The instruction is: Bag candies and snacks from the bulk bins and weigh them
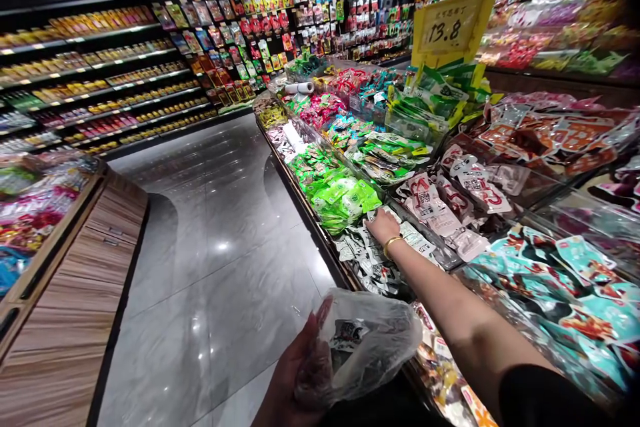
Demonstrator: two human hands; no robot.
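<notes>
Sloping display bin [301, 199]: runs forward from under the right arm; clear dividers part its packets.

Clear plastic bag [387, 340]: at the left hand [295, 363], nearer the body than the right hand [384, 228]. Left fingers closed round its side, film bunched in the grip, mouth gaping. Reads as thin, limp, nearly weightless; likely to sag or fold shut if held at one spot. Best hold: gathered film just under the rim, thumb outside, mouth spread.

Right hand: palm down, fingers partly curled into the white-and-black packets [351, 248], which lie under and around it. Fingertips partly hidden; cannot tell whether one is pinched.

Green packets [345, 195]: just beyond the right hand, heaped.

Single packets: small, probably light, pliable, slick-skinned, apt to slide over one another. Judged best taken by a flat edge or corner between thumb and forefinger; squeezing the middle may bruise soft contents.

Dark-printed packet [349, 332]: inside the bag, beside the left fingers.

Gold bracelet [391, 247]: on the right wrist, close over the packets.
</notes>
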